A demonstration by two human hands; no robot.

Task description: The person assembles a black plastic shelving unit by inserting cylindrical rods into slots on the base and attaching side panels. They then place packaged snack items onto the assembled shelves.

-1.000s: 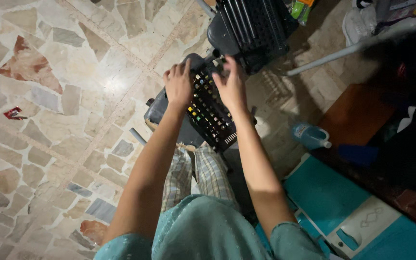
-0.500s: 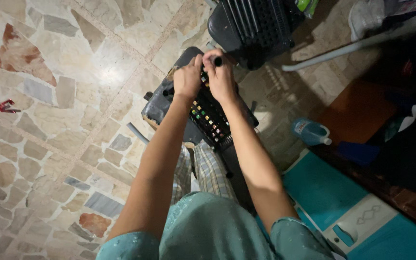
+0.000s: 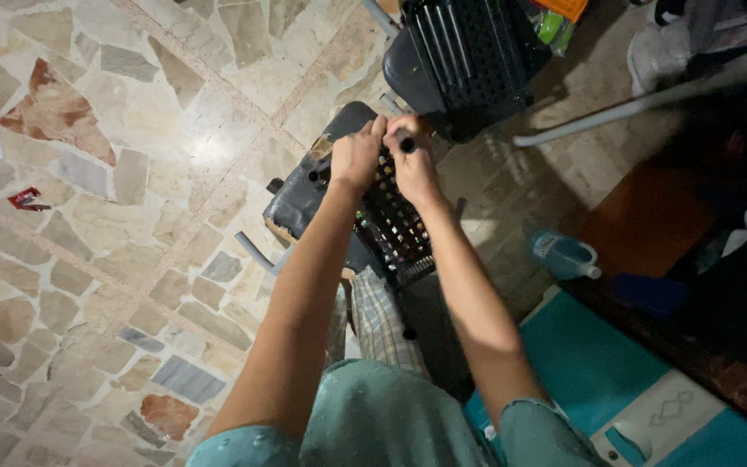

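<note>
Both arms reach out over the lap. Left hand (image 3: 354,160) fisted, knuckles up, closed on something small at the far edge of the black rack (image 3: 391,227); what it grips is hidden by the fingers. Right hand (image 3: 414,166) closed round a short dark cylinder (image 3: 408,143), its round end poking out above the thumb. Hands touching, side by side. Rack lies tilted on a worn black seat (image 3: 300,199) over the knees, its cells holding small coloured bits (too small to identify). Black crate (image 3: 469,60) just beyond. Stone floor (image 3: 131,130); blue bottle (image 3: 561,255) lying to the right, near a teal mat (image 3: 581,355).
</note>
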